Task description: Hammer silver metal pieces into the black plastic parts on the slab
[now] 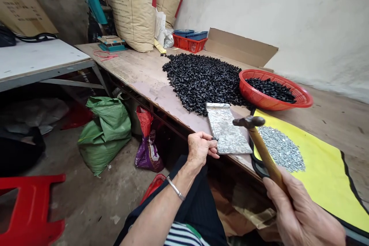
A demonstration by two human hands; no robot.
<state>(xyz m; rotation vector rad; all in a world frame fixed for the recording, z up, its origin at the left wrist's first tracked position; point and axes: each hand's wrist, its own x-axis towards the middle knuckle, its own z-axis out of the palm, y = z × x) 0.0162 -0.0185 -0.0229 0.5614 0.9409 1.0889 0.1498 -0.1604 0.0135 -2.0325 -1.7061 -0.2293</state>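
Note:
Between the thumb and fingertips of my left hand point(201, 147) is a small black part point(215, 138) with a metal spot on its end. That hand is at the near left corner of a mottled grey metal plate point(229, 130) lying at the table edge. My right hand point(300, 203) grips the wooden handle of a hammer point(269, 157); its dark head is raised near the plate's right side. Behind the plate spreads a heap of similar small black parts point(204, 80). Small silvery metal pieces point(281, 149) lie on a yellow cloth point(323, 169) to the right.
A red plastic basket point(304, 94) with more black parts stands right of the heap. Farther back are a large paper sack point(132, 7), a red crate point(188, 43) and a cardboard strip point(242, 46). Below left are a green sack point(105, 130) and a red stool point(29, 203).

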